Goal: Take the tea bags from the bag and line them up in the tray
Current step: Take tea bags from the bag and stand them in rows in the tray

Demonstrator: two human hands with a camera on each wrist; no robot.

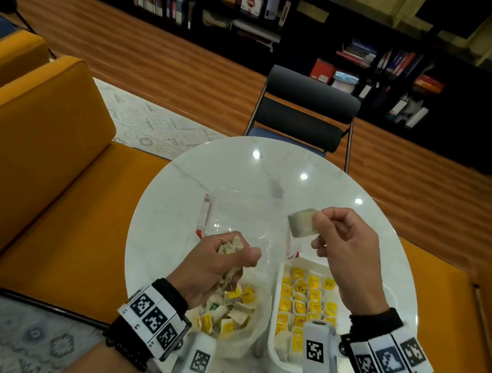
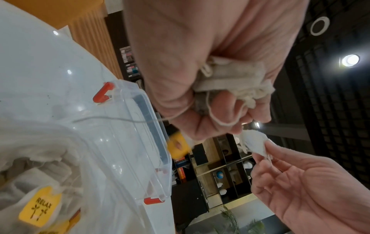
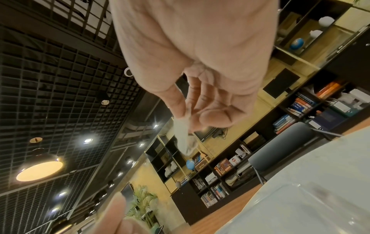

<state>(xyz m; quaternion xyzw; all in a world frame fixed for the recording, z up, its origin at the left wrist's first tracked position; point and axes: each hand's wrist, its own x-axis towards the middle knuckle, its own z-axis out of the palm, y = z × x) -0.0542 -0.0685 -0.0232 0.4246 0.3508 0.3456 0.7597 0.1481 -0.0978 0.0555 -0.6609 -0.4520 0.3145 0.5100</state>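
My left hand [image 1: 219, 262] is raised above the clear plastic bag [image 1: 248, 344] and grips a bunch of crumpled tea bags [image 2: 228, 77] with their strings and a yellow tag [image 2: 178, 145] dangling. My right hand [image 1: 340, 236] is lifted over the table and pinches a single flat tea bag [image 1: 301, 222] between thumb and forefinger; the same tea bag [image 3: 184, 136] hangs from the fingers in the right wrist view. The white tray [image 1: 272, 348] at the front right holds rows of tea bags with yellow tags. The plastic bag holds several more tea bags.
An empty clear container with red clips [image 1: 208, 209] stands behind the bag on the round white marble table [image 1: 209, 167]. A dark chair [image 1: 305, 108] is beyond the table. Orange sofa cushions [image 1: 34, 152] lie on the left and right.
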